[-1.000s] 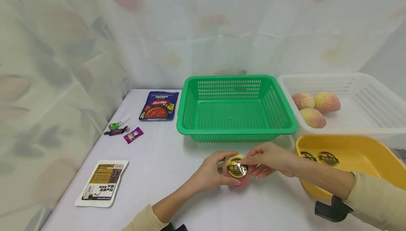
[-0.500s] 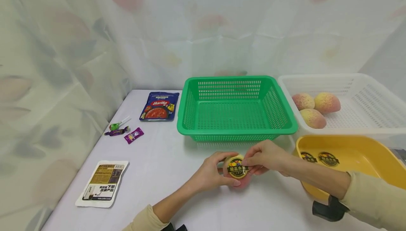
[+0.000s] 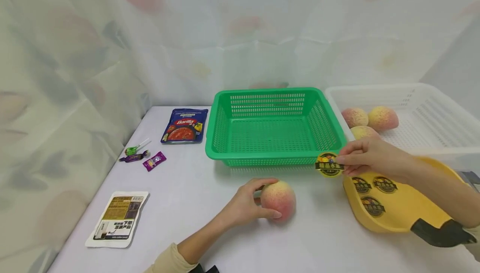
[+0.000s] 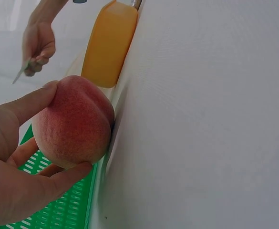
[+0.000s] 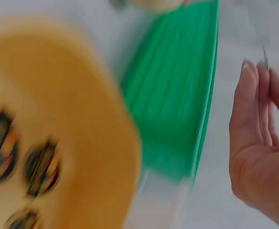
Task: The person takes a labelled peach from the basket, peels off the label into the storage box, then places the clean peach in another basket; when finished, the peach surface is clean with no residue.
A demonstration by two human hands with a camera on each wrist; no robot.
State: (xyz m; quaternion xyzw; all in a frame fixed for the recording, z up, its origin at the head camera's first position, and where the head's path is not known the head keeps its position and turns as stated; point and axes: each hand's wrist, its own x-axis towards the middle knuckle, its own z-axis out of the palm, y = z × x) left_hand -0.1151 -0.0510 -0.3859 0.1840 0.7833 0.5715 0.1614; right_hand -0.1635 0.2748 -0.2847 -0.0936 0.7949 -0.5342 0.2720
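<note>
A pink and yellow peach (image 3: pixel 279 201) sits on the white table, gripped from its left side by my left hand (image 3: pixel 249 206). In the left wrist view the thumb and fingers curl round the peach (image 4: pixel 75 124), whose red creased side shows. My right hand (image 3: pixel 369 158) pinches a round black and gold fruit sticker (image 3: pixel 328 165) by its right edge. That sticker is in the air, in front of the green basket's near right corner. Seen edge-on in the right wrist view, the sticker (image 5: pixel 265 56) is a thin sliver between the fingertips.
A green basket (image 3: pixel 275 155) stands behind the peach. The white basket (image 3: pixel 442 152) on the right holds several peaches. Stickers (image 3: pixel 373 206) lie in the yellow tub (image 3: pixel 397 223). To the left are a sauce pouch (image 3: pixel 185 126), wrapped candies (image 3: pixel 154 161), a lollipop (image 3: pixel 132 151) and a white packet (image 3: pixel 117 219).
My right hand has lifted the sticker off the front of the peach and carried it right and back, toward the baskets. The left hand still holds the peach in place.
</note>
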